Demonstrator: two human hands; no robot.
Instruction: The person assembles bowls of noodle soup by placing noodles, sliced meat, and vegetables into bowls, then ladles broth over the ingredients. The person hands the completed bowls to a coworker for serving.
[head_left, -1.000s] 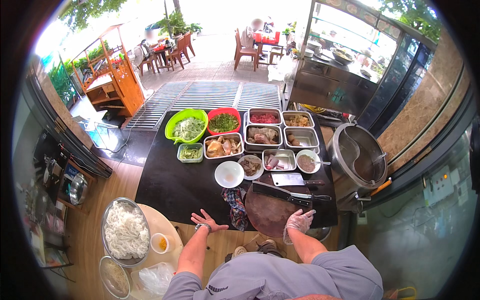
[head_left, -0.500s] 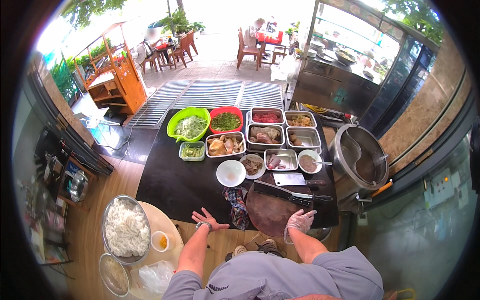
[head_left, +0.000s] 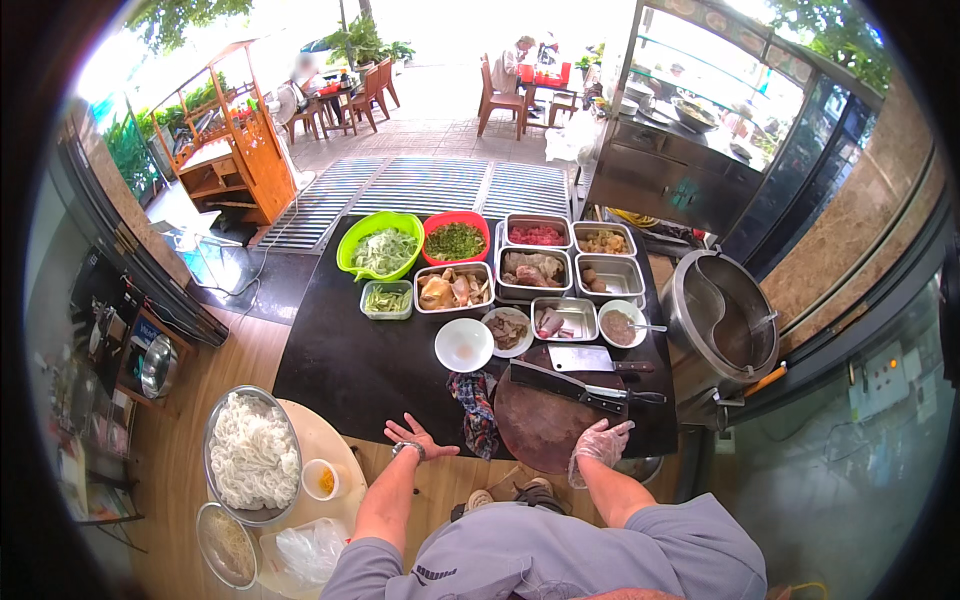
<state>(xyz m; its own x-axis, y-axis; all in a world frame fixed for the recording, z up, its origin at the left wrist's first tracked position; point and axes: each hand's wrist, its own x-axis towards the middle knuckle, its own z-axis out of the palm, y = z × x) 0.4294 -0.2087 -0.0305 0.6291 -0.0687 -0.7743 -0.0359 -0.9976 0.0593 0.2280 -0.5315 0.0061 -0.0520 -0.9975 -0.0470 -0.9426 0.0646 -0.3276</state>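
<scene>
My left hand (head_left: 420, 438) is bare with fingers spread, at the front edge of the black table (head_left: 350, 375). A watch circles that wrist. My right hand (head_left: 602, 442), in a clear plastic glove, stretches its fingers at the right edge of the round wooden chopping board (head_left: 545, 430) and holds nothing. Across the board's far side lie a dark-bladed knife (head_left: 560, 384) and a slimmer black-handled knife (head_left: 640, 396). Just behind them rests a cleaver (head_left: 580, 358). Between my left hand and the board is a crumpled patterned cloth (head_left: 474, 412).
Farther back stand a white bowl (head_left: 464, 345), metal trays of meat (head_left: 533, 270), a green basin of shredded vegetables (head_left: 380, 246) and a red bowl of chopped greens (head_left: 456, 238). Right is a large steel pot (head_left: 715, 310); left, a bowl of white noodles (head_left: 253, 455) on a round stool (head_left: 325, 440).
Both hands stay in place with fingers stretched. The view has shifted very slightly; nothing on the table has visibly moved.
</scene>
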